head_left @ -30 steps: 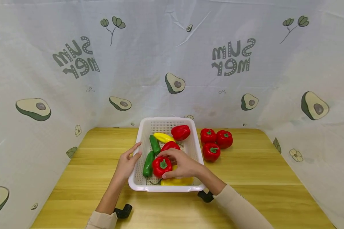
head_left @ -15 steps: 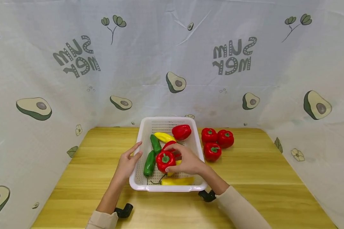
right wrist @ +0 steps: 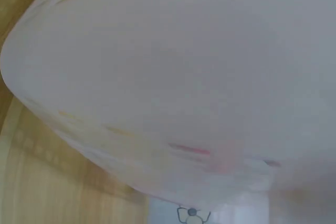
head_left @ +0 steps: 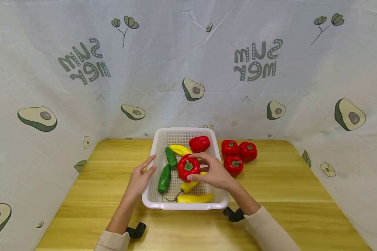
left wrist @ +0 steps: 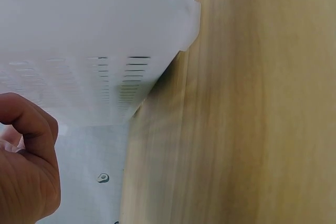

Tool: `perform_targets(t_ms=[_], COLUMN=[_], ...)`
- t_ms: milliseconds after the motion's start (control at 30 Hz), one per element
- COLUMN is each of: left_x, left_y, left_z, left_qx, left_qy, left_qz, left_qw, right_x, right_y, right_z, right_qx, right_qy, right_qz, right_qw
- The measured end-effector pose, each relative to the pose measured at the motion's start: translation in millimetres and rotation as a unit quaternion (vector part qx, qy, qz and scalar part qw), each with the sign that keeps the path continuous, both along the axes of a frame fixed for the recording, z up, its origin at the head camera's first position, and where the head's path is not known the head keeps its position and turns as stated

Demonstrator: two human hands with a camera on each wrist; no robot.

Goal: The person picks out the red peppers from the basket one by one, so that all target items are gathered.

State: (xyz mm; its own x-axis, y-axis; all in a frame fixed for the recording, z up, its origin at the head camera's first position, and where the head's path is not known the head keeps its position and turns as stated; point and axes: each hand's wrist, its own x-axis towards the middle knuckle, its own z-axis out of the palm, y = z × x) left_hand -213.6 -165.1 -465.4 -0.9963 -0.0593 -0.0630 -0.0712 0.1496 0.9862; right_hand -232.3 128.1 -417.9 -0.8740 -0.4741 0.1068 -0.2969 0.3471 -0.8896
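My right hand (head_left: 213,172) grips a red bell pepper (head_left: 188,166) by its right side, fingers behind and thumb in front, above the white plastic basket (head_left: 184,206). Its green stem faces up. Beneath it, partly covered, is another red pepper (head_left: 183,158). At the basket's left side my left hand (head_left: 140,178) holds the rim between thumb and fingers; the left wrist view shows a bent finger by the basket wall (left wrist: 79,30). The right wrist view shows mostly the blurred basket wall (right wrist: 184,66), with the right hand's grip hidden.
Also in the basket are green peppers (head_left: 164,179), yellow peppers (head_left: 195,198) and a red pepper (head_left: 199,144) at the back right. Three red bell peppers (head_left: 234,165) stand on the wooden table (head_left: 286,188), right of the basket. A printed cloth (head_left: 163,62) hangs behind.
The red bell pepper has been lifted and carried right and back over the basket by my right hand, uncovering more of the yellow pepper below. My left hand stays at the rim.
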Motion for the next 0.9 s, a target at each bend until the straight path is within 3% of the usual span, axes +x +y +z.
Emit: perform_targets(t_ms=[233,633,900], left_x=[-0.3,1.2,2.5], left_y=[0,1,0], left_z=[-1.0,0.9,0.6], left_qx=[0.003,0.008,0.004], left_qy=[0.004,0.001,0.003], left_qz=[0.0,-0.003,-0.003], left_qw=[1.0,1.0,1.0], right_x=[1.2,6.9,15.9], right_y=[22,71,103], right_z=[5.9,8.6,14.3], right_qx=[-0.022,-0.039,-0.066], right_qy=[0.004,0.054,0.04], right_qz=[-0.008,-0.051,-0.075], right_qw=[1.0,0.996,0.994])
